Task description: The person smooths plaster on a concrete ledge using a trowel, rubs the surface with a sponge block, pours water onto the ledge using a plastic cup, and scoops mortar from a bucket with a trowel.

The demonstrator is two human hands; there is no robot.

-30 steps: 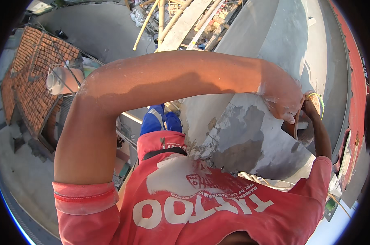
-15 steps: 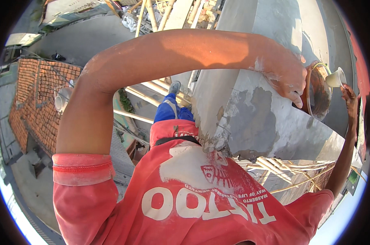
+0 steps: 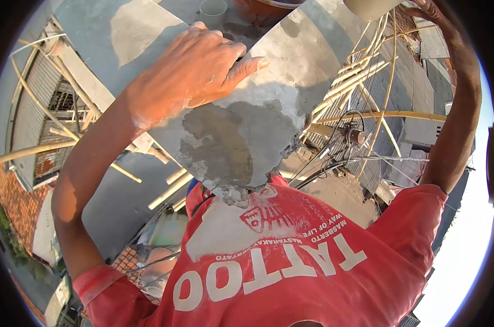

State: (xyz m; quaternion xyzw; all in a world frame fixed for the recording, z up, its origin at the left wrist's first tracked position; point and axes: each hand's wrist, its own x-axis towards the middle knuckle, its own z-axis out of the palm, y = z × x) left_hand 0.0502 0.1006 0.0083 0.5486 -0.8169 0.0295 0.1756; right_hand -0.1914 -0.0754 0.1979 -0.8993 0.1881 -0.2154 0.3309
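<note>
My left hand (image 3: 195, 65) lies knuckles-up against a grey concrete wall (image 3: 290, 60), thumb pointing right; whether anything is under the palm is hidden. Just below it is a darker patch of wet plaster (image 3: 230, 147) with a ragged lower edge. My right arm is raised at the right, and my right hand (image 3: 435, 13) sits at the top edge, its fingers on a pale container (image 3: 369, 6) that the frame cuts off. My red shirt (image 3: 290, 261) fills the lower view.
Bamboo scaffold poles (image 3: 367, 115) and a tangle of cables (image 3: 345, 141) stand right of the wall, more poles at the left (image 3: 45, 147). A white cup (image 3: 213, 10) and a brown bowl (image 3: 260, 4) sit at the top. Roofs and ground lie far below.
The view has swung, so the wall and plaster patch now fill the centre. My left hand has shifted from right to upper centre. My right arm has risen, carrying the pale container to the top edge.
</note>
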